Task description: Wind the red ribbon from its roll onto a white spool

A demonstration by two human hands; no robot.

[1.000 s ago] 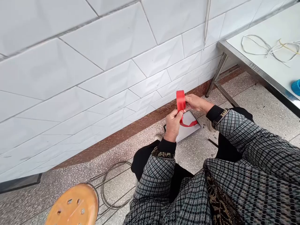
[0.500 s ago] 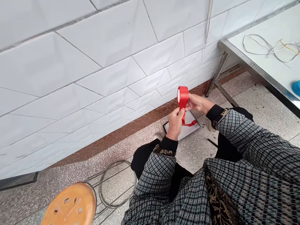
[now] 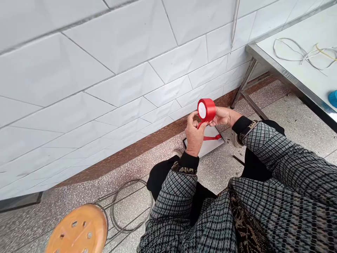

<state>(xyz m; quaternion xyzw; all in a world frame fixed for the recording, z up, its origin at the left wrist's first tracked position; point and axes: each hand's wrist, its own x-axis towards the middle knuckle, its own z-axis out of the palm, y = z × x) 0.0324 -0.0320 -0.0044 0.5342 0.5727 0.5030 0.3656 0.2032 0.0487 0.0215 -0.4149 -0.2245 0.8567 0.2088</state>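
Observation:
A roll of red satin ribbon with a white core faces left between my hands. My right hand grips it from the right side, its fingers partly hidden behind the roll. Just below, my left hand pinches the loose ribbon between thumb and finger. More red ribbon trails down onto a white, dark-edged flat panel lying on the floor beneath my hands.
A metal-framed table stands at the right with white and yellow cords and a blue object on it. An orange round stool is at lower left. The white tiled wall runs along the front.
The roll has turned so more of its white core shows. My left hand has shifted slightly left, its fingers rearranged on the ribbon. The ribbon over the panel lies straighter.

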